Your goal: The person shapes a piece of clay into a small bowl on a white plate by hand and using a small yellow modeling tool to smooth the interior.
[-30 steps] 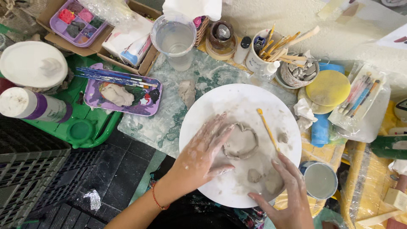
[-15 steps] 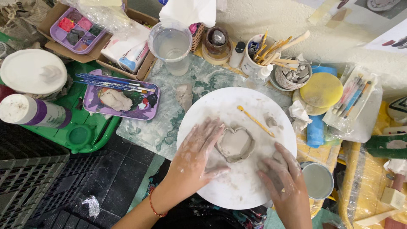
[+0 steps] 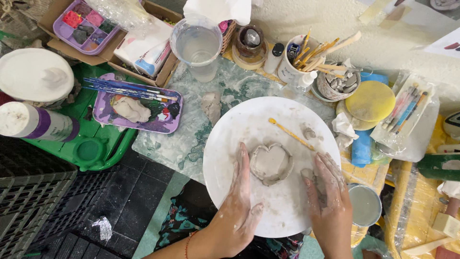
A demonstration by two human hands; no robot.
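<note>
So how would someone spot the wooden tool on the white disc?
Find the round white disc under both hands. The wooden tool lies on its upper right part, slanting, just above the heart-shaped clay dish. It is the only thin yellow stick there; the clay lumps nearby are grey.

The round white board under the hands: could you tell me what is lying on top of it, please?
On the white board lie a heart-shaped clay dish, a wooden stick and small clay bits. The left hand and right hand cover whatever lies beneath them.

Both hands lie flat, palms down — left (image 3: 238,201), right (image 3: 328,194) — fingers extended, clay-smeared.
</note>
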